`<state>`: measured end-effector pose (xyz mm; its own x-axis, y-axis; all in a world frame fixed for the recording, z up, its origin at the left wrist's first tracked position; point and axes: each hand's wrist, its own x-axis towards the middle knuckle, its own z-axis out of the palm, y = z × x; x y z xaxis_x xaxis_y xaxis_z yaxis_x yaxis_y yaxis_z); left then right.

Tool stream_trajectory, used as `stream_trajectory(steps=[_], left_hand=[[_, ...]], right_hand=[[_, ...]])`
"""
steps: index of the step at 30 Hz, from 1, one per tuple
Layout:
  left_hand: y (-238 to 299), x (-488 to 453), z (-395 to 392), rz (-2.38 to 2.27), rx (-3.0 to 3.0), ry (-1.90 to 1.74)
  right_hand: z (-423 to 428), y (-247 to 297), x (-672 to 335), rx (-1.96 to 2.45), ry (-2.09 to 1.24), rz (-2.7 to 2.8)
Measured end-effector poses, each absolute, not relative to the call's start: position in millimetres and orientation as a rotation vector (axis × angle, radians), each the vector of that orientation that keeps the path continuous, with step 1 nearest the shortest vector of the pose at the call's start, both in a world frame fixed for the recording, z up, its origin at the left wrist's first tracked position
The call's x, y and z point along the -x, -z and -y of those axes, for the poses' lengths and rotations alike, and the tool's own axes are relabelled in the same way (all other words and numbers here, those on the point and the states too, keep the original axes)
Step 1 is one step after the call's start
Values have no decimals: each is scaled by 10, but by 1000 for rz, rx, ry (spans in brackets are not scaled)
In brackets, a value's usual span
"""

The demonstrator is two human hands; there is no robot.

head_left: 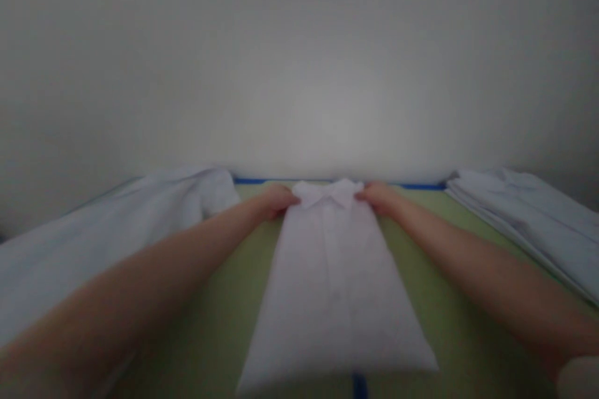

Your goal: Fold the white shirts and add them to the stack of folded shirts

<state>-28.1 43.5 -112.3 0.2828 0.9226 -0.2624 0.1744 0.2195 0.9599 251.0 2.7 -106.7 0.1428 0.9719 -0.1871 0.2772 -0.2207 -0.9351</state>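
Observation:
A white collared shirt (334, 287), folded into a long panel with its button front facing up, lies in the middle of the green surface. My left hand (279, 199) pinches its left shoulder edge beside the collar (327, 192). On the opposite side my right hand (377, 196) grips the right shoulder edge, close to the collar tip. Both arms reach far forward. The fingertips are partly hidden at the fabric, and the picture is a little blurred.
Another white garment (140, 218) is spread at the left. Several layers of folded white cloth (528, 206) lie at the right. The green mat (421, 299) has blue edging (262, 181) along a pale wall (299, 62). A dark blue strip (360, 386) shows below the shirt.

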Motion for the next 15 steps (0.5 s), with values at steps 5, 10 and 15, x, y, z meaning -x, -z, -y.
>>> stream_trajectory(steps=[5, 10, 15], left_hand=[[1095, 293, -389, -1175, -1227, -739], [917, 580, -203, -1189, -1123, -594], [940, 538, 21, -1137, -1176, -566]], right_hand=[[84, 1051, -2482, 1586, -1102, 1198], [458, 973, -2764, 1557, -1319, 1146], [703, 1001, -2782, 1511, -1507, 985]])
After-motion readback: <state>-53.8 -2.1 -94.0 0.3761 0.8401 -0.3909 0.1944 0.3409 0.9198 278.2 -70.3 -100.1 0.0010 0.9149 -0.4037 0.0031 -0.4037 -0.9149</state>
